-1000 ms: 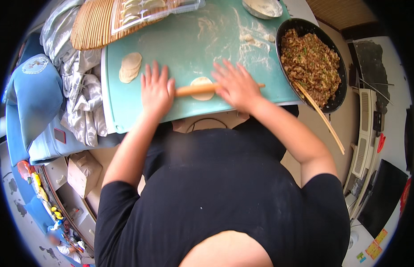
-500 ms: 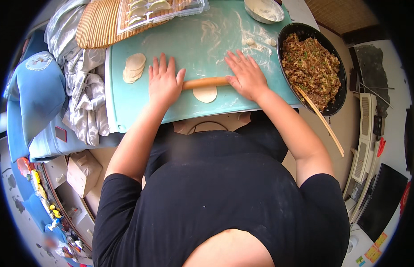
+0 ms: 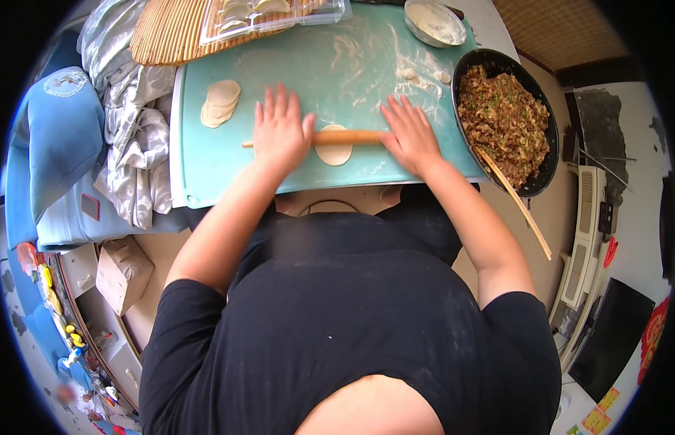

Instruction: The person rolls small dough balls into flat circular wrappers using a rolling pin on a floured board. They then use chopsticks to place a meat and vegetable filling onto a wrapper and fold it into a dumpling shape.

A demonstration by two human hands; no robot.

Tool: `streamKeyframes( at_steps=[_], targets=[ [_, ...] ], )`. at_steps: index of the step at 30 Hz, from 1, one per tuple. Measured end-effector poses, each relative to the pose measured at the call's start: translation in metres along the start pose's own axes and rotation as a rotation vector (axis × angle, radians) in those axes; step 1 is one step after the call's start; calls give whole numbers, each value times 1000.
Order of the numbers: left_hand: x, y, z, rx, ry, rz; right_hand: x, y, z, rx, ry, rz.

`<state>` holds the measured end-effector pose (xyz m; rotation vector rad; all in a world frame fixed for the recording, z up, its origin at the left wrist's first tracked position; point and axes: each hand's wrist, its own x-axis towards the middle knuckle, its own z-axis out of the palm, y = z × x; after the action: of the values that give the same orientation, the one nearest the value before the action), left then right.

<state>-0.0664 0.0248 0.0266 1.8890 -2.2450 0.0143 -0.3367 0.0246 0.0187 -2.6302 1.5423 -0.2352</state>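
A wooden rolling pin (image 3: 359,137) lies crosswise over a round dough wrapper (image 3: 334,155) on the green board (image 3: 228,163). The wrapper shows on both the near and far sides of the pin. My left hand (image 3: 281,134) rests flat on the pin's left part, fingers stretched out, and the tapered tip pokes out beyond it. Over the right end lies my right hand (image 3: 412,138), its fingers straight and slightly spread; that tip is hidden. To the left of my left hand is a small overlapping stack of rolled wrappers (image 3: 220,105).
At the right stands a black pan (image 3: 553,148) of chopped filling (image 3: 504,119), with chopsticks (image 3: 519,206) across its rim. Small dough pieces (image 3: 409,74) lie on floury board near a metal bowl (image 3: 435,25). A clear tray (image 3: 308,19) of dumplings sits on a slatted mat (image 3: 163,36).
The rolling pin has rolled toward me, from the wrapper's far edge onto its upper middle. Both hands have moved nearer with it, and the pin's left tip now shows.
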Motion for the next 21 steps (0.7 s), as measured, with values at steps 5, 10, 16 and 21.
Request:
streamKeyframes(
  at_steps=[5,10,16,21],
  targets=[
    [-65,-5,2,-26,-16,131,-43,-27,-12,42,-80,-126],
    [12,-21,13,-8,51,-65,15,-8,-8,-15,-26,-38],
    [-65,0,-7,-36,-51,130,-44,-11,-5,32,-67,-133],
    [-47,-11,-5,-109,-72,50,-10,-14,-13,41,-34,-99]
  ],
)
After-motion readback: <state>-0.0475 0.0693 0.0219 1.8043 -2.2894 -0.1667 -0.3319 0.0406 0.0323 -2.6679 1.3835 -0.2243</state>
